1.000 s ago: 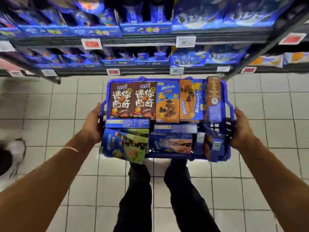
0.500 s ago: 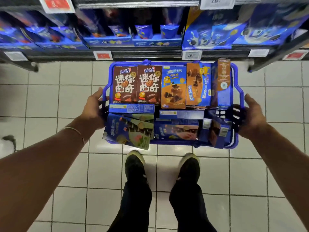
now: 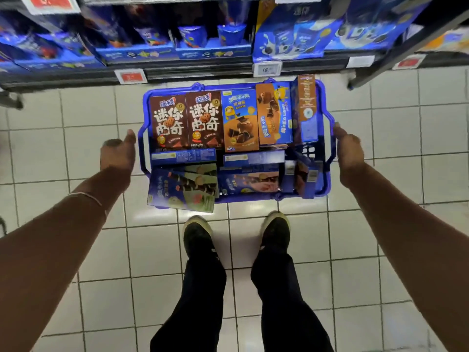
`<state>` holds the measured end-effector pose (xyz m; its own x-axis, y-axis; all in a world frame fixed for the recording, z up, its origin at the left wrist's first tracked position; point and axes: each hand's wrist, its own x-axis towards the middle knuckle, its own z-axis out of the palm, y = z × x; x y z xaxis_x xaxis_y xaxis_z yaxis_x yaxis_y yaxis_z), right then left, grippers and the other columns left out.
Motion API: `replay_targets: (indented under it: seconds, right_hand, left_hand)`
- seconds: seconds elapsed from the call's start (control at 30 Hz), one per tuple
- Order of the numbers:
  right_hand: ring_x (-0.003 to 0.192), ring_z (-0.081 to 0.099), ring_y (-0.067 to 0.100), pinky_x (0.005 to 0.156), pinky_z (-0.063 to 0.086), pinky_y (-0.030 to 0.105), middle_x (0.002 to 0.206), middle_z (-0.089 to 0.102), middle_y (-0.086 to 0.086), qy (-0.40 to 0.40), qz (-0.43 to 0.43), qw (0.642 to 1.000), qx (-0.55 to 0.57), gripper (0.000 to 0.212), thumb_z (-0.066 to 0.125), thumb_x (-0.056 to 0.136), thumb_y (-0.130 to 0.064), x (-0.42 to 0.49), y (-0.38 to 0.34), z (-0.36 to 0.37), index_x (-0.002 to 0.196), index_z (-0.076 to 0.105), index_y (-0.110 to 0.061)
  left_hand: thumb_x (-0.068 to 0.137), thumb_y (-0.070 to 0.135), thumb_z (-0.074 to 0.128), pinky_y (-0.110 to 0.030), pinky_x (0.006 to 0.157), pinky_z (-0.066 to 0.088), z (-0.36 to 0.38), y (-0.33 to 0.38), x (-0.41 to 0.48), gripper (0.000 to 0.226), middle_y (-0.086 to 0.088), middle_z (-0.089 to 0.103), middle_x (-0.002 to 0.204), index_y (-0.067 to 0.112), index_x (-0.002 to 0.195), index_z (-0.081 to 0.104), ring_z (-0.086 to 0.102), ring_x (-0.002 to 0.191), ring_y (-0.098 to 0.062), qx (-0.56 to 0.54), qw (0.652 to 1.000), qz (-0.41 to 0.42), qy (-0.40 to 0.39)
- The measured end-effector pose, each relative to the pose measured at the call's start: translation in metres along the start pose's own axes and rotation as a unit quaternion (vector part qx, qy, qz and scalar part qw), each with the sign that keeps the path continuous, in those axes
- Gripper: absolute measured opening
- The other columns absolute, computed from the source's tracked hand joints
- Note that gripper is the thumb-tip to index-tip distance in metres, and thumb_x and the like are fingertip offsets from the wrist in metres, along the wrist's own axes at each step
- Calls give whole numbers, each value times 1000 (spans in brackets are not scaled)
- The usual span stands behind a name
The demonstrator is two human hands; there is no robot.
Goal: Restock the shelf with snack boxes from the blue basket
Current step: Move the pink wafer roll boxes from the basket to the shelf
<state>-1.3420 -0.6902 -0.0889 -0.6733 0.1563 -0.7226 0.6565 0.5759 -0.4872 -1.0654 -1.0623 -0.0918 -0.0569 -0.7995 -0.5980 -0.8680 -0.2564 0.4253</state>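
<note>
On the tiled floor (image 3: 76,148) before a shelf (image 3: 177,72), a blue basket (image 3: 198,87) of snack boxes (image 3: 203,120) sits at a person's feet.

The left hand (image 3: 118,154) hangs loosely spread, just left of the basket; the right hand (image 3: 349,153), fingers relaxed, is at its right rim, contact unclear.

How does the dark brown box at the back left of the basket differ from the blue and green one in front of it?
The dark brown box bears big white characters; the blue-and-green box shows chocolate sticks. The dark brown box lies square inside the blue basket; the blue-and-green box sits askew, its corner jutting over the near rim. Both lie face up.
</note>
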Motion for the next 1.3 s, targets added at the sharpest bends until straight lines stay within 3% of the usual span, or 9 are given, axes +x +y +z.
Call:
replay_targets:
  seconds: [0.13, 0.23, 0.3, 0.4, 0.57, 0.67, 0.8, 1.1, 1.3]
  right_hand:
    - [134, 46, 38, 111, 39, 47, 142, 52, 18, 67, -33, 989, -127, 80, 58, 86, -67, -38, 19, -7, 145, 46, -14]
    - [121, 56, 38, 102, 47, 48, 124, 63, 19, 57, -95, 978, -178, 60, 66, 86, -57, -60, 37, -10, 125, 56, -12]
    - [112, 61, 36, 95, 51, 47, 117, 66, 15, 33, -137, 969, -203, 52, 69, 85, -54, -67, 49, -5, 115, 58, -13]
    - [116, 59, 36, 95, 52, 48, 123, 63, 14, 5, -194, 951, -240, 62, 73, 82, -52, -69, 63, 7, 124, 54, -11]
    - [116, 56, 37, 86, 47, 41, 126, 53, 12, 42, -269, 925, -264, 58, 73, 84, -41, -47, 89, 31, 125, 45, -11]
    - [113, 55, 35, 82, 46, 39, 121, 54, 10, 81, -349, 899, -251, 51, 71, 86, -40, -26, 106, 41, 122, 46, -13]
    - [107, 56, 26, 74, 40, 32, 120, 58, 4, 132, -419, 868, -232, 48, 67, 86, -49, -5, 122, 44, 122, 49, -22]
    - [91, 62, 28, 65, 44, 36, 103, 66, 2, 81, -444, 874, -181, 29, 66, 89, -48, -29, 112, 35, 101, 49, -27]
    - [71, 61, -4, 55, 39, 14, 80, 66, -14, 71, -483, 867, -99, 22, 72, 84, -42, -59, 97, 0, 93, 56, -29]
  left_hand:
    - [102, 42, 64, -19, 89, 49, -8, 0, -73, 50, -21, 56, 138, 5, 136, 59, 56, 129, -31, -41, 984, 167, 36]
    - [97, 42, 66, -40, 101, 49, 4, -12, -129, 48, -19, 55, 132, 9, 131, 62, 53, 126, -33, 3, 967, 254, 26]
    - [91, 44, 63, -35, 91, 52, 20, -16, -156, 46, -17, 58, 127, 12, 123, 65, 59, 115, -23, -23, 962, 271, 28]
    - [91, 37, 66, -25, 64, 53, 47, -12, -183, 10, 5, 71, 101, 33, 99, 69, 64, 79, -3, -118, 959, 255, -46]
    - [98, 15, 72, -21, 71, 46, 104, -12, -182, 8, 7, 68, 84, 21, 95, 67, 63, 74, -4, -95, 937, 269, -202]
    - [102, 39, 65, -37, 77, 52, 110, -7, -158, 16, 0, 74, 91, 30, 90, 69, 72, 74, -19, 38, 884, 255, -389]
    - [101, 59, 53, -19, 60, 47, 111, 5, -143, 36, 5, 72, 91, 26, 97, 67, 73, 74, -6, 179, 840, 332, -389]
    - [106, 40, 56, -31, 76, 52, 137, 3, -189, 30, -4, 76, 106, 11, 115, 64, 75, 83, -8, 34, 890, 270, -366]
    - [104, 49, 58, -29, 70, 58, 147, -8, -197, 27, 2, 77, 104, 23, 106, 65, 79, 93, -16, -22, 906, 200, -371]
